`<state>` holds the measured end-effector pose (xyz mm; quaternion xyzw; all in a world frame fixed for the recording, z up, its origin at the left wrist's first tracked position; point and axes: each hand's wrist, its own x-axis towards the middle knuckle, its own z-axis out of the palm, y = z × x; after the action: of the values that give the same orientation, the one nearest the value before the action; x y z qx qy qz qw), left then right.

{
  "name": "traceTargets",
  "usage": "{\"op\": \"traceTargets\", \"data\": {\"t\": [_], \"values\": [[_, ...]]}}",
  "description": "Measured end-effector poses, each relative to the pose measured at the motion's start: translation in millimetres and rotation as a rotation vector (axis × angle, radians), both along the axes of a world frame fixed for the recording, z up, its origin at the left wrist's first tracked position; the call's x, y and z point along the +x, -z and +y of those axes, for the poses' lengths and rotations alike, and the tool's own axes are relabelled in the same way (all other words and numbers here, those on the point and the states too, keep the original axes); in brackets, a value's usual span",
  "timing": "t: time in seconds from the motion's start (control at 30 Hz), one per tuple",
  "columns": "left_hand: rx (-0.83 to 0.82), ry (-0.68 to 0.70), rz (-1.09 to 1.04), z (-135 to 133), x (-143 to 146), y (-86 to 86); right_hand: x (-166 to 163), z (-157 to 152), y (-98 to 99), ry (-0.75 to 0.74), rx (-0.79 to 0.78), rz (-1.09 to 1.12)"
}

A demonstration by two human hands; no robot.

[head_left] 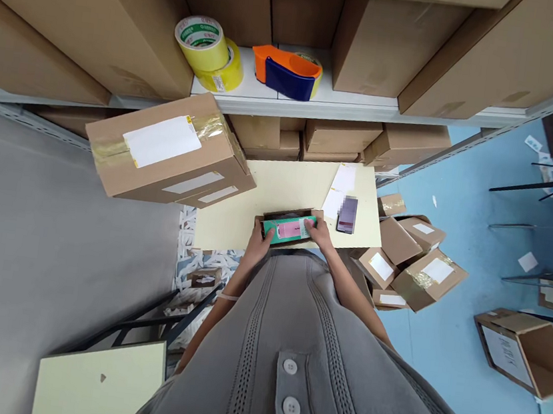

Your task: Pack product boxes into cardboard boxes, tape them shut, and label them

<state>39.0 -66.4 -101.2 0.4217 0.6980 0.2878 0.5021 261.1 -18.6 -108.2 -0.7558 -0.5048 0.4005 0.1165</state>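
A flat green package (pixel 286 229) with a pink panel lies between my hands at the table's front edge. It sits in or just over a small open cardboard box (pixel 300 212), whose dark inside shows behind it; I cannot tell how deep it is. My left hand (pixel 258 244) grips the left end, thumb on the package's face. The right end is held by my right hand (pixel 322 233), its thumb near the package's corner and its fingers by the box's wall. The fingers under both ends are partly hidden. Right of them lies a phone (pixel 347 214) with its screen up.
White paper sheets (pixel 339 186) lie on the cream table (pixel 274 183). A large taped carton (pixel 173 147) stands at left. The shelf above holds yellow tape rolls (pixel 205 50), an orange-and-blue tape dispenser (pixel 287 72) and cartons. Several boxes (pixel 405 250) are piled on the floor at right.
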Motion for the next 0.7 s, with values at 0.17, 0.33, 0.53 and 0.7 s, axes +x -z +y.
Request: {"op": "traceTargets", "data": {"t": [0.17, 0.33, 0.53, 0.7], "values": [[0.04, -0.062, -0.107, 3, 2, 7.4, 0, 2, 0.7, 0.001, -0.046, -0.022], [0.047, -0.118, -0.172, 3, 2, 11.6, 0, 4, -2.4, -0.047, -0.061, -0.077], [-0.012, -0.235, -0.199, -1, 5, -5.5, 3, 1, -8.4, -0.006, 0.026, 0.02], [0.066, -0.414, -0.114, -10, -40, -42.0, 4, 3, -18.8, 0.065, 0.072, 0.401]]}}
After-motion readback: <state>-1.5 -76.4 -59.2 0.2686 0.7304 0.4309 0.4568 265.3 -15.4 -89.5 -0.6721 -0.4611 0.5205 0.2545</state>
